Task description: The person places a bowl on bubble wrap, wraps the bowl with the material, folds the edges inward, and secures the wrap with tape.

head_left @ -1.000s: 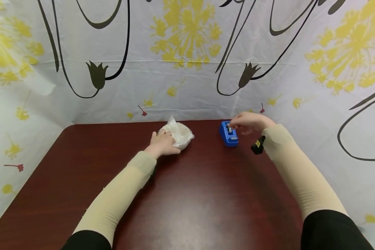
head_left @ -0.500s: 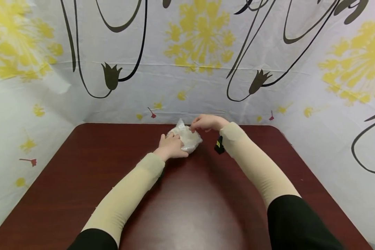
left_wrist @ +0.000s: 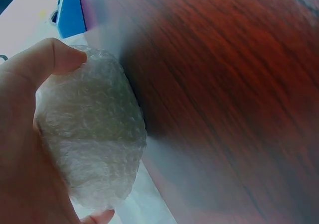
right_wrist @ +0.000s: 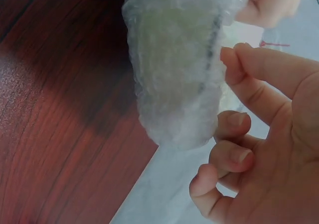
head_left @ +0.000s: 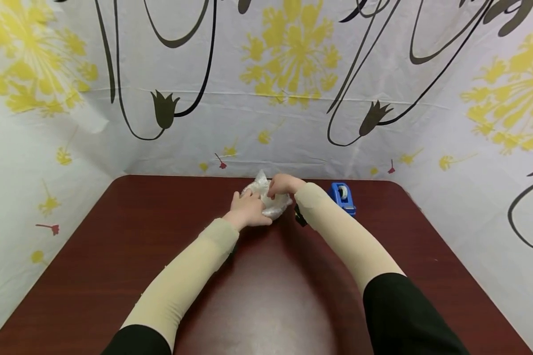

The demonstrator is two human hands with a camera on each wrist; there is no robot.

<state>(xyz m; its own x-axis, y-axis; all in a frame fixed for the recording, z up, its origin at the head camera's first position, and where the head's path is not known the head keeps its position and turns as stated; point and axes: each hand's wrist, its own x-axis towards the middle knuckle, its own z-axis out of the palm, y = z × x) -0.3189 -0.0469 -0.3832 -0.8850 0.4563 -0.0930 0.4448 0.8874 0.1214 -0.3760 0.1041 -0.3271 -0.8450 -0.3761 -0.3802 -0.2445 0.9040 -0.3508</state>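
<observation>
A bundle in clear bubble wrap point(head_left: 279, 205), pale underneath, is at the table's far edge in the head view. My left hand point(head_left: 246, 212) grips its near left side; in the left wrist view the thumb point(left_wrist: 67, 57) lies over one end and a fingertip shows at the other. My right hand point(head_left: 285, 184) is at the bundle's right side. In the right wrist view, thumb and forefinger tips meet in a pinch right at the wrap point(right_wrist: 174, 69), the other fingers loosely curled; the thin tape between them hardly shows.
A blue tape dispenser point(head_left: 343, 198) with a white roll stands right of the bundle, partly behind my right forearm. The dark red-brown table point(head_left: 266, 296) ends at a white cloth point(head_left: 266, 108) printed with flowers.
My right hand has moved left from the tape dispenser to the bundle, and lower onto its right side. The left hand keeps its hold. The head view has shifted slightly.
</observation>
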